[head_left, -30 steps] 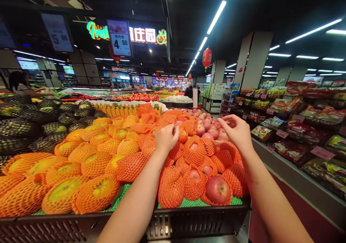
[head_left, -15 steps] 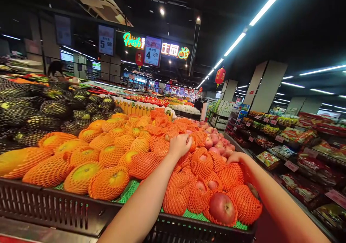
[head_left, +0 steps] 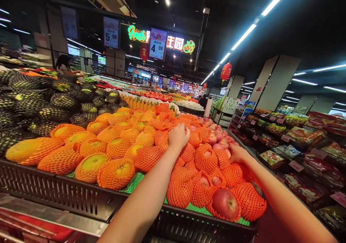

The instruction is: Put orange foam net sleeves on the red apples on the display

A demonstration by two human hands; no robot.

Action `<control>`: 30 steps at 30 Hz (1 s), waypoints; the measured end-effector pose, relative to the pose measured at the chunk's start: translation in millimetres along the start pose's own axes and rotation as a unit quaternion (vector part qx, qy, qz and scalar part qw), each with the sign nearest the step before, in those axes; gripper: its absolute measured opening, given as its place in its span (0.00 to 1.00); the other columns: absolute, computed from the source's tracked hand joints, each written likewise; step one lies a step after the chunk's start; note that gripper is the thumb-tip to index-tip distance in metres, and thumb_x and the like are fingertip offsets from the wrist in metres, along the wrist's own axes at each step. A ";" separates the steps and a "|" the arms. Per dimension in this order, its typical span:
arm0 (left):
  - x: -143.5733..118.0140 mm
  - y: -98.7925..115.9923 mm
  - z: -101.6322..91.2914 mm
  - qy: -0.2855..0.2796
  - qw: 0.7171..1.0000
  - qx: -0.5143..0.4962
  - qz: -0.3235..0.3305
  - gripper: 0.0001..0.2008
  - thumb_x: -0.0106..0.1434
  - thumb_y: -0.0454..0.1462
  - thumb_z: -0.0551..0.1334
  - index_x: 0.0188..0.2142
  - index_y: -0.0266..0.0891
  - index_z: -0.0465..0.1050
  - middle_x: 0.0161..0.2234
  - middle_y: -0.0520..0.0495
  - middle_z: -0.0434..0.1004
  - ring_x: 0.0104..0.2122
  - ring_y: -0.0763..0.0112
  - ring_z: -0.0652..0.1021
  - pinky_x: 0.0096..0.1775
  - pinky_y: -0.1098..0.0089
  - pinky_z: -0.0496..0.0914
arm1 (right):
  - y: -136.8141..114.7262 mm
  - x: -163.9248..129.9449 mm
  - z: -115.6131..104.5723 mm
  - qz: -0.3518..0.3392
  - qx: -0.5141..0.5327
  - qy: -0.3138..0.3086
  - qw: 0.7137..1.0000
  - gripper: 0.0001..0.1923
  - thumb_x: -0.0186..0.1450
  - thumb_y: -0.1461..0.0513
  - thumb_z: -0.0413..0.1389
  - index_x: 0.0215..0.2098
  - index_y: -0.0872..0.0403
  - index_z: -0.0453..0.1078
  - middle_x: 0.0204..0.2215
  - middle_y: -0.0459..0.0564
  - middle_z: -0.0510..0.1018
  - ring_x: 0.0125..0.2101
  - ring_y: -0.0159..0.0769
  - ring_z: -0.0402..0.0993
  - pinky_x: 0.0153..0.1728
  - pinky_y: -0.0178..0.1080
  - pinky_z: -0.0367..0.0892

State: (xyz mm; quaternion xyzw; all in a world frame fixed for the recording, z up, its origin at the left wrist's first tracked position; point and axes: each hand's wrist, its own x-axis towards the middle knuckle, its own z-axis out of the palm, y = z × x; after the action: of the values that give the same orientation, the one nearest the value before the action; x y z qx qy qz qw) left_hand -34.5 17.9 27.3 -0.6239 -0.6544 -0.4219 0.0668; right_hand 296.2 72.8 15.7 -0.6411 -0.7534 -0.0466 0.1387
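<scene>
Landmark: the black perforated plastic crate [head_left: 67,196], from which all places are given.
Left hand [head_left: 178,136]: shown above the crate's middle, fingers curled shut on an apple in an orange foam net [head_left: 193,139].
Right hand [head_left: 236,153]: shown at the crate's far right edge, resting on the bare pink-red apples [head_left: 220,140]; whether it is open or gripping cannot be told.
Netted apples near the front right corner: about five are seen, one red apple [head_left: 225,203] largely uncovered.
Yellow-green round fruits in orange foam nets [head_left: 116,172]: piled in the crate's left half, too many to be counted exactly.
Dark-netted green fruits [head_left: 40,106]: heaped behind the crate's left end.
Hanging price signs [head_left: 157,44]: two are legible above the crate.
Another person [head_left: 65,66]: one is seen beyond the far left.
</scene>
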 end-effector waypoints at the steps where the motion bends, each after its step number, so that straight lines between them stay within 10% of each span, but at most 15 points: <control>1: 3.3 -4.5 -4.7 0.028 0.999 -0.001 -0.030 0.16 0.70 0.38 0.50 0.45 0.37 0.76 0.44 0.36 0.81 0.41 0.54 0.80 0.40 0.62 0.70 | 0.0 -3.7 -2.3 0.004 -0.018 0.013 1.000 0.30 0.37 0.61 0.72 0.39 0.54 0.74 0.43 0.58 0.79 0.45 0.55 0.76 0.41 0.44 0.68; 5: 16.8 -28.6 -14.9 0.109 0.986 0.021 -0.124 0.18 0.66 0.34 0.51 0.49 0.33 0.76 0.53 0.31 0.75 0.54 0.47 0.74 0.49 0.56 0.70 | -3.5 -16.7 -17.2 0.029 -0.061 0.094 0.993 0.33 0.52 0.53 0.65 0.53 0.54 0.64 0.52 0.63 0.74 0.45 0.57 0.76 0.37 0.46 0.66; 14: 26.6 -54.8 8.3 -0.060 0.980 -0.015 -0.188 0.28 0.69 0.44 0.47 0.48 0.28 0.81 0.58 0.23 0.73 0.59 0.36 0.70 0.58 0.41 0.64 | -67.8 -50.6 -66.5 -0.021 0.122 0.311 0.942 0.39 0.45 0.45 0.69 0.49 0.51 0.64 0.44 0.56 0.78 0.40 0.53 0.76 0.38 0.46 0.68; 21: 26.8 -54.7 7.8 -0.012 0.983 -0.016 -0.184 0.26 0.69 0.43 0.48 0.46 0.26 0.81 0.56 0.22 0.74 0.57 0.37 0.73 0.57 0.44 0.67 | -159.5 -96.8 -73.6 -0.163 0.253 0.139 0.944 0.36 0.47 0.46 0.71 0.50 0.50 0.72 0.45 0.53 0.80 0.38 0.46 0.76 0.37 0.45 0.70; 30: 27.6 -51.1 2.9 0.268 0.950 -0.159 -0.024 0.14 0.62 0.40 0.65 0.45 0.38 0.68 0.45 0.37 0.76 0.49 0.51 0.77 0.53 0.55 0.71 | -204.0 -96.8 -1.5 -0.241 0.055 0.016 0.969 0.41 0.51 0.72 0.62 0.63 0.52 0.64 0.54 0.58 0.70 0.49 0.49 0.71 0.47 0.47 0.67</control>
State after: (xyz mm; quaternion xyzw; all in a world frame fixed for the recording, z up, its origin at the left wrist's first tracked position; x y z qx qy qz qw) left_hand -83.7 47.5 18.4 -0.4746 -0.5511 -0.6740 0.1295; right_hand 110.2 -55.3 13.0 -0.4308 -0.8850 -0.0469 0.1703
